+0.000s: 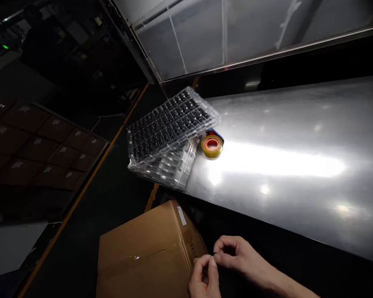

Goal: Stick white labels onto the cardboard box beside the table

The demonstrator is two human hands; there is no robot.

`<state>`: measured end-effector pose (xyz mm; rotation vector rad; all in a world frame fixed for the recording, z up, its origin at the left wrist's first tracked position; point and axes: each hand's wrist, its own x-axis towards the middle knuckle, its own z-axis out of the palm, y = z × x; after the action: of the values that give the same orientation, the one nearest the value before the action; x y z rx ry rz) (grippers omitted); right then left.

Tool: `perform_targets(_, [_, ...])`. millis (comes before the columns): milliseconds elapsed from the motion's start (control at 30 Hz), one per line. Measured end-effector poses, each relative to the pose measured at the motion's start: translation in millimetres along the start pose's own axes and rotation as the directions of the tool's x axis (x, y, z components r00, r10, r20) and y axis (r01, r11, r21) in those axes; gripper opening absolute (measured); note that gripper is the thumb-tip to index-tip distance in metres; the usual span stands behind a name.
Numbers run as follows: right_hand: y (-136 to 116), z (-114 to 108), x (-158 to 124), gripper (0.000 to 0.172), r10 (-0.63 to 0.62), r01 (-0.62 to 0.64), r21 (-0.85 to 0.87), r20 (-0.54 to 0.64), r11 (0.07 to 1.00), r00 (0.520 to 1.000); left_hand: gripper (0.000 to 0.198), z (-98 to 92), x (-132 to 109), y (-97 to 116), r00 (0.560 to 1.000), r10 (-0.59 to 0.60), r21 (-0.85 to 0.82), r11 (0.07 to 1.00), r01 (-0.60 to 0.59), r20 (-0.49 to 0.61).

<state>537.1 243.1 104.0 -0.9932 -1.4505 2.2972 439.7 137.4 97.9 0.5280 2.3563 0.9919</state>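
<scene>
At the lower middle, my left hand [205, 278] and my right hand [234, 253] meet fingertip to fingertip, both pinched. A tiny dark piece [213, 254] shows between the fingertips; its kind is too small to make out. Just left of my hands is a closed cardboard box [143, 248] with clear tape along its top and a white label on its side. Above the hands, at the table's left end, a clear plastic tray [170, 124] filled with rows of small dark parts lies askew on a stack of clear trays [177, 165].
A roll of yellow tape [211, 147] with an orange core sits beside the trays on the shiny metal table [298, 203], a blue item behind it. Stacked cartons [49, 149] stand at the left beyond a yellow floor line [108, 149]. A pale panelled wall [199, 37] is at the back.
</scene>
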Motion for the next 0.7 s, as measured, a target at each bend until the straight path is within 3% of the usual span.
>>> perform_targets(67, [23, 9, 44, 0.017, 0.004, -0.004, -0.026, -0.003, 1.000, 1.000, 0.044, -1.1, 21, -21, 0.986, -0.142, 0.098, 0.984, 0.151, -0.091])
perform_targets(133, [51, 13, 93, 0.015, 0.057, -0.060, -0.092, -0.034, 0.994, 0.998, 0.045, -9.0, 48, -42, 0.976, -0.148, 0.222, 0.958, 0.181, -0.157])
perform_targets(200, [80, 13, 140, 0.014, 0.137, -0.140, -0.155, -0.029, 0.978, 0.990, 0.044, -23.0, 80, -63, 0.970, -0.009, 0.391, 0.914, 0.106, -0.242])
perform_targets(267, [107, 12, 180, 0.016, 0.211, -0.199, -0.218, 0.031, 0.955, 0.977, 0.047, -37.7, 111, -81, 0.928, 0.201, 0.595, 0.803, 0.027, -0.313])
perform_targets(333, [129, 12, 209, 0.020, 0.270, -0.235, -0.259, 0.109, 0.937, 0.957, 0.049, -47.1, 136, -100, 0.894, 0.251, 0.681, 0.728, 0.079, -0.372])
perform_targets(467, [153, 15, 236, 0.022, 0.323, -0.255, -0.273, 0.243, 0.928, 0.915, 0.044, -46.2, 152, -128, 0.854, 0.269, 0.721, 0.673, 0.164, -0.445])
perform_targets(700, [153, 21, 235, 0.019, 0.338, -0.266, -0.244, 0.334, 0.933, 0.880, 0.040, -48.9, 150, -140, 0.870, 0.337, 0.768, 0.636, 0.072, -0.360])
